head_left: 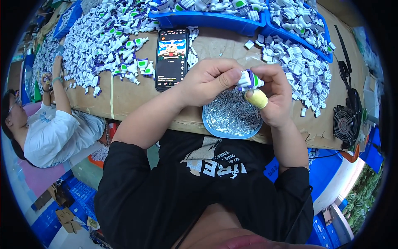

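My left hand (pixel 209 83) and my right hand (pixel 275 93) meet over the table's near edge. Between their fingertips is a small white, purple and green plastic toy body (pixel 250 80), pinched from both sides. A yellow wrap (pixel 257 98) covers my right thumb. Just below the hands sits a blue tray (pixel 232 135) full of thin silver metal pins (pixel 230 112). Fingers partly hide the toy body, so I cannot make out whether a pin is in it.
A phone (pixel 171 62) with a lit screen lies left of my hands. Heaps of toy bodies (pixel 124 54) and white parts (pixel 294 66) flank it, with blue bins (pixel 207 20) behind. A small black fan (pixel 346 124) stands at right. Another person (pixel 54 128) works at far left.
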Motion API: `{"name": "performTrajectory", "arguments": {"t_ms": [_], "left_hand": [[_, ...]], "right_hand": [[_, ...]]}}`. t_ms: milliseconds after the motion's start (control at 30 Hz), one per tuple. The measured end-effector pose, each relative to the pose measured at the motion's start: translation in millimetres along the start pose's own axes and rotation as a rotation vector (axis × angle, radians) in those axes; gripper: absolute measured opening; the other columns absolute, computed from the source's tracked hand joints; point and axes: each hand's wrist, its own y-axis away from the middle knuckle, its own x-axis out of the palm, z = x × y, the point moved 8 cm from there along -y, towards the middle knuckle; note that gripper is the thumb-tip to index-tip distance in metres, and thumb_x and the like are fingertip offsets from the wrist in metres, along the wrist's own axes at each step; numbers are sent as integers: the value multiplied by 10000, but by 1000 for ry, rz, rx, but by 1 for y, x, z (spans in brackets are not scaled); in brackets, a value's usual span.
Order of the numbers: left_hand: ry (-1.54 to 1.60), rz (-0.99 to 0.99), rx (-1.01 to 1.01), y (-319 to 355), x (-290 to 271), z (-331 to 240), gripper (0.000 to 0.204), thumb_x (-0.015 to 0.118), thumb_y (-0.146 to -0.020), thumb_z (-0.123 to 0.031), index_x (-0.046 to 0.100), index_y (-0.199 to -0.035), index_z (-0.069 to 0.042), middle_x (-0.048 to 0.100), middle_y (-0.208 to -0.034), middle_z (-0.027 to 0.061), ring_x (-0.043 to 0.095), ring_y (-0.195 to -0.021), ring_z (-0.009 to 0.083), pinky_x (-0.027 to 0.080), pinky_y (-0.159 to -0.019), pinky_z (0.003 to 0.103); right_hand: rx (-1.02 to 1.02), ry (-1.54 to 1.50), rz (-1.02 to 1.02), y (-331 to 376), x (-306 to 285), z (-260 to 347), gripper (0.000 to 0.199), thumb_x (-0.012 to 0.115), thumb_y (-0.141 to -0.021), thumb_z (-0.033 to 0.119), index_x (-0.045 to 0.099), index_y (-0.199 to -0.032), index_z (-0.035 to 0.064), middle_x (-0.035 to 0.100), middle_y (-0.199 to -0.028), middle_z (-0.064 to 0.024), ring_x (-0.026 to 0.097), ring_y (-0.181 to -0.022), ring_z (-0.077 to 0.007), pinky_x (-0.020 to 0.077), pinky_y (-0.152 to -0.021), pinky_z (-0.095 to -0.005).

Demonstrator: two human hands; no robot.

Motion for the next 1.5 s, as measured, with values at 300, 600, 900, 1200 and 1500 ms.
{"name": "performTrajectory", "arguments": {"t_ms": [300, 600, 900, 1200, 1500], "left_hand": [[519, 227, -274, 8, 21, 18, 282, 499, -947, -305, 596, -884, -48, 500, -714, -65, 375, -590, -2, 282, -509, 170], [472, 210, -302, 5, 20, 17, 289, 486, -952, -305, 599, -903, -44, 530, -703, -55, 397, -582, 0, 295, -506, 170], [515, 185, -252, 0, 19, 17, 303, 458, -963, -312, 591, -910, -46, 573, -746, -27, 434, -609, 9, 326, -529, 175], [501, 46, -243, 2, 22, 6, 341, 449, -966, -337, 578, -886, -32, 521, -721, -57, 447, -656, 11, 364, -560, 194], [285, 145, -206, -1, 23, 16, 371, 457, -959, -362, 572, -856, -24, 535, -749, -44, 447, -691, 15, 380, -599, 197]], "right_hand": [[-15, 35, 160, 7, 3, -8, 460, 773, -683, -3, 553, -1086, -18, 597, -1012, -85, 581, -935, -133, 450, -833, -263], [-107, 176, 282, 6, 2, -8, 478, 745, -679, -67, 519, -1094, 6, 589, -980, -117, 572, -910, -175, 453, -788, -306], [-183, 351, 222, 5, 3, -3, 469, 747, -695, -40, 523, -1105, 1, 585, -944, -109, 565, -876, -168, 437, -760, -284], [-159, 381, 228, 6, 16, -4, 629, 758, -736, 318, 422, -1171, 13, 478, -1030, -107, 462, -929, -184, 370, -812, -302], [-287, 500, 133, 7, 12, 7, 514, 747, -738, 307, 469, -1066, 25, 501, -948, -98, 486, -820, -182, 396, -727, -287]]}}
